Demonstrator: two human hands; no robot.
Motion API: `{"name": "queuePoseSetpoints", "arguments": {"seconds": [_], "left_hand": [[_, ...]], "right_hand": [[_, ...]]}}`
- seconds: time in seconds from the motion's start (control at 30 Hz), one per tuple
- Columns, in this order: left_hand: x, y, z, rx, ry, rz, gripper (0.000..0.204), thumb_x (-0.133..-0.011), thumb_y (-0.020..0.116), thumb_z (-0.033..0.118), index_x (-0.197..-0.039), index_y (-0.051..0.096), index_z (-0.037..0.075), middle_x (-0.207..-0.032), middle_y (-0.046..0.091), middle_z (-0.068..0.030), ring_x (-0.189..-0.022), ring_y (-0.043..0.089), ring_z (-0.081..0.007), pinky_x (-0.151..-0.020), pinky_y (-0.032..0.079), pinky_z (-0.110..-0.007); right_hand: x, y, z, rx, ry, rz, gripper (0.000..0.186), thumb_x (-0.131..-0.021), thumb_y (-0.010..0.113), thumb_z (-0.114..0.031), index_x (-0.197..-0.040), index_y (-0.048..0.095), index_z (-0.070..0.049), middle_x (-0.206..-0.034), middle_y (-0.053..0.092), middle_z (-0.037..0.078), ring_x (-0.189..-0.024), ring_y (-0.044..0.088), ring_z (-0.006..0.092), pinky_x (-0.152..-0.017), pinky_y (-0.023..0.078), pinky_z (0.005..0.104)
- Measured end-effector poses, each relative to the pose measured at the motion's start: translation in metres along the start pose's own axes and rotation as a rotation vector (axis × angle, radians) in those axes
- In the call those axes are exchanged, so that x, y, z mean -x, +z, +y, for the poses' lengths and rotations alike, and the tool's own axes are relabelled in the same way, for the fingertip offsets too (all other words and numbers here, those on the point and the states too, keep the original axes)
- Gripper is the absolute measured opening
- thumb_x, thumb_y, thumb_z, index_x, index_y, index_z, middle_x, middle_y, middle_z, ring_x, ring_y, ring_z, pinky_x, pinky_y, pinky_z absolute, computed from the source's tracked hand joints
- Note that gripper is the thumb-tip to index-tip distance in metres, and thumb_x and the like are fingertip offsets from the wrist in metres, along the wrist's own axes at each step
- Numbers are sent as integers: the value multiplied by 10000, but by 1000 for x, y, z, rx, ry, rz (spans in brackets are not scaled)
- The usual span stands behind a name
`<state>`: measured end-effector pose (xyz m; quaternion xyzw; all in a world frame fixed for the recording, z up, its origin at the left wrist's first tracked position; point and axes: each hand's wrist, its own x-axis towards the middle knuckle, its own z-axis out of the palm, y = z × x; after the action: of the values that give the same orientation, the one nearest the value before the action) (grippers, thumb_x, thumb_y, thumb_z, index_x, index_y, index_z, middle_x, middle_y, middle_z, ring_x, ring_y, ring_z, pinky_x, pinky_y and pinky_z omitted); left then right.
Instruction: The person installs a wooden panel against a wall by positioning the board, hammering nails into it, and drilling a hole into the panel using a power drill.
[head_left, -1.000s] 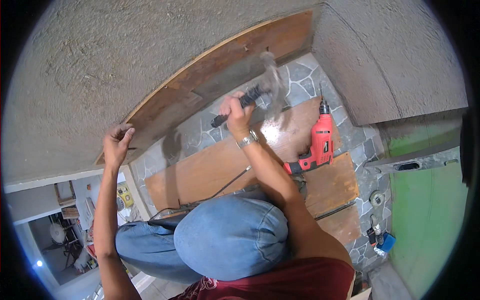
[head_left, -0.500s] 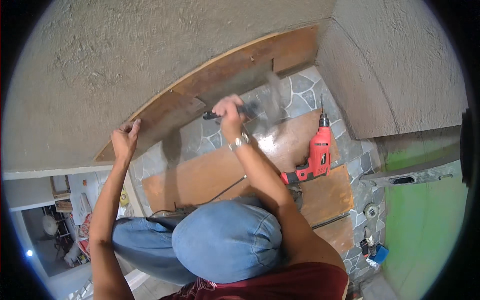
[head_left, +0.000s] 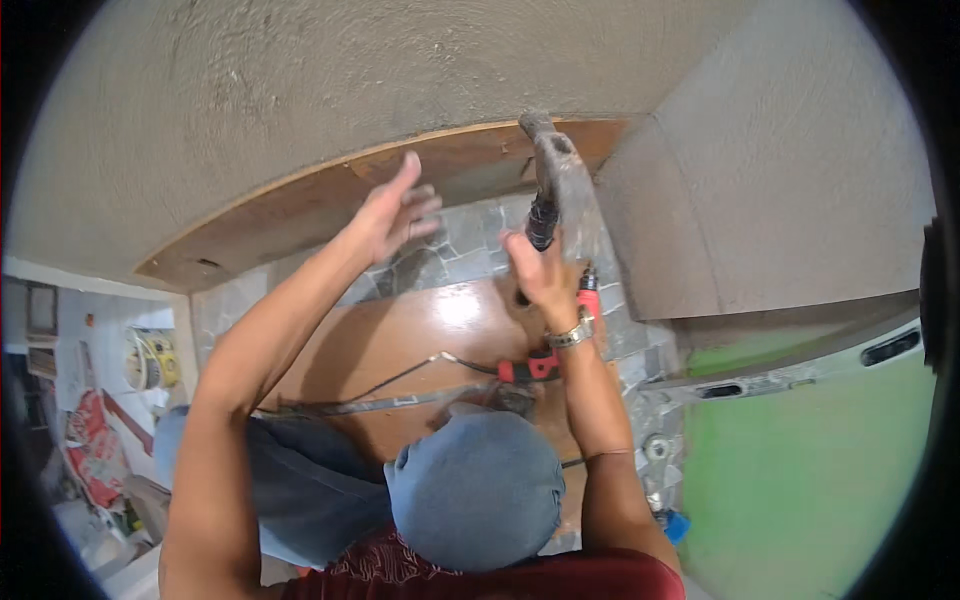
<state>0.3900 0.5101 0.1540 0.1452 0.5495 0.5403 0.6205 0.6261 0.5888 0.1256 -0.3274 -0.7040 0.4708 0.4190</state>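
My right hand (head_left: 540,270) grips the black handle of a hammer (head_left: 565,175). The grey hammer head, slightly blurred, is raised toward the right part of a long brown wooden board (head_left: 270,210). That board runs along the foot of the rough plastered wall, and I cannot tell whether the hammer touches it. My left hand (head_left: 390,215) is in front of the board, thumb up and fingers apart, holding nothing. Below the right wrist lies a red power drill (head_left: 540,368) on a floor sheet, partly hidden by my hand and forearm.
Brown sheets (head_left: 350,345) cover part of the stone-patterned floor (head_left: 465,240). A black cord (head_left: 395,378) crosses them, near a grey metal bar (head_left: 370,403). At right, a slotted grey bar (head_left: 800,375) spans before a green surface (head_left: 790,470). A yellow reel (head_left: 150,358) stands at left.
My left hand has let go of the board's left end and moved right. The hammer in my right hand has moved right and up toward the wall. The view has shifted.
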Motion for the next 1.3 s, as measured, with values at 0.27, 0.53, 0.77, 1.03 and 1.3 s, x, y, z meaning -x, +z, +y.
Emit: {"name": "queuePoseSetpoints", "arguments": {"seconds": [0.27,0.53,0.77,1.03,1.3], "left_hand": [[-30,26,-5,544,303,167,1145,-781,817,531,-1563,154,21,-1561,207,-314,-1429,326,-435,-1149,360,-491],[-28,24,2,463,309,138,1427,-727,845,566,-1493,-135,-134,-1543,147,-369,-1447,278,-460,-1173,328,-504],[-23,9,15,600,147,102,1108,-805,844,353,-1489,97,-96,-1437,336,-387,-1068,659,-333,-832,638,-327],[-28,23,20,686,123,169,748,-834,829,278,-1385,375,55,-1304,449,-386,-580,613,-64,-462,556,-126],[-24,24,22,664,162,203,607,-850,813,263,-1288,450,51,-1201,537,-344,-522,564,-29,-433,528,-106]], "right_hand": [[6,6,-3,43,-135,114,286,-855,721,-127,-665,509,-92,-586,512,-4,-497,456,124,-475,369,314],[19,164,36,-920,243,248,242,-893,564,-86,-677,458,-103,-613,479,-11,-512,454,111,-471,380,299],[-3,169,55,-1172,486,442,220,-876,548,-98,-671,471,-100,-576,489,22,-444,459,144,-454,431,325],[-12,176,69,-945,261,369,229,-894,505,-82,-671,456,-71,-583,466,42,-486,449,143,-477,390,305],[-4,172,48,-1022,198,388,236,-858,565,-45,-634,492,-62,-565,511,15,-462,488,127,-479,407,299]]}}
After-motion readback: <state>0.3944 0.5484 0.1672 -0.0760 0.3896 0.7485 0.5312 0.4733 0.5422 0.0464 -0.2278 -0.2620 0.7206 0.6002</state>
